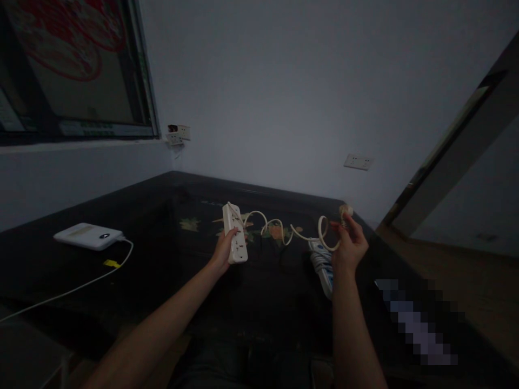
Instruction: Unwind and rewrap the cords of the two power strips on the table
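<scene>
My left hand (224, 249) is closed around the lower part of a white power strip (240, 249), held upright at a slight tilt over the dark table. From the strip's top a loosely coiled white cord (265, 219) runs right to my right hand (352, 240). There, my raised fingers are closed on the plug (346, 209) at the cord's end. Behind my right wrist a second power strip (325, 278) lies on the table, with its own grey cord wound around it; my forearm hides part of it.
A white flat device (89, 236) with a cable lies at the left, near a small yellow tag (111, 263). A pixelated item (417, 324) lies at the right on the dark table (162, 292). Wall sockets (358, 161) sit behind the table, and a window is at upper left.
</scene>
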Demonstrator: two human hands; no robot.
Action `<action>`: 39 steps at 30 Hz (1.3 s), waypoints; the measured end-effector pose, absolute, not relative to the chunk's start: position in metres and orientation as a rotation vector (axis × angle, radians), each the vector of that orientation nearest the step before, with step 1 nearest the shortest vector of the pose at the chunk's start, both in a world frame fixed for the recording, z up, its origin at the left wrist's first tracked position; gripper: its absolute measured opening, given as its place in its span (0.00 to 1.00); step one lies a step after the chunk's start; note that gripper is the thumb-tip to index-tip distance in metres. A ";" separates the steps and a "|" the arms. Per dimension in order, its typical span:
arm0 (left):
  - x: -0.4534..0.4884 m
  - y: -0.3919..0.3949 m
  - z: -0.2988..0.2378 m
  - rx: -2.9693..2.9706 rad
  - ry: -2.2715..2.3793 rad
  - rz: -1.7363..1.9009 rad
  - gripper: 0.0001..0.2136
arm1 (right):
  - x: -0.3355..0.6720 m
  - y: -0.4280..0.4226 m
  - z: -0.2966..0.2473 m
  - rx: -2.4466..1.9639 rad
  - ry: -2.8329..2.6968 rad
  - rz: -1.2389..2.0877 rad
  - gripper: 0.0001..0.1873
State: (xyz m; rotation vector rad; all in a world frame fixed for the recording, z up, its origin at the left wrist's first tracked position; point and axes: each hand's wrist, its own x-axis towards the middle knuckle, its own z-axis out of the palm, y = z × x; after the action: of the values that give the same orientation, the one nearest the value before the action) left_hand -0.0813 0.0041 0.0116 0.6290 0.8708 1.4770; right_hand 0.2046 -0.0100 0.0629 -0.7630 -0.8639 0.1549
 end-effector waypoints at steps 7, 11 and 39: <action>-0.079 0.001 0.014 0.639 0.874 1.430 0.13 | 0.200 -0.010 0.061 -0.747 -0.876 0.356 0.18; -0.077 0.000 0.014 0.638 0.847 1.412 0.15 | 0.191 -0.012 0.060 -0.716 -0.948 0.609 0.17; -0.079 -0.002 0.009 0.504 0.552 0.966 0.25 | 0.147 -0.017 0.052 -0.723 -1.406 1.192 0.20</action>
State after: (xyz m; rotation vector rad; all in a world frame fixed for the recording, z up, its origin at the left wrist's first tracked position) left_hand -0.0789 -0.0016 0.0086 0.5036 0.5522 0.9665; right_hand 0.1473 -0.0170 0.0518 -0.7226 -1.4064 1.1921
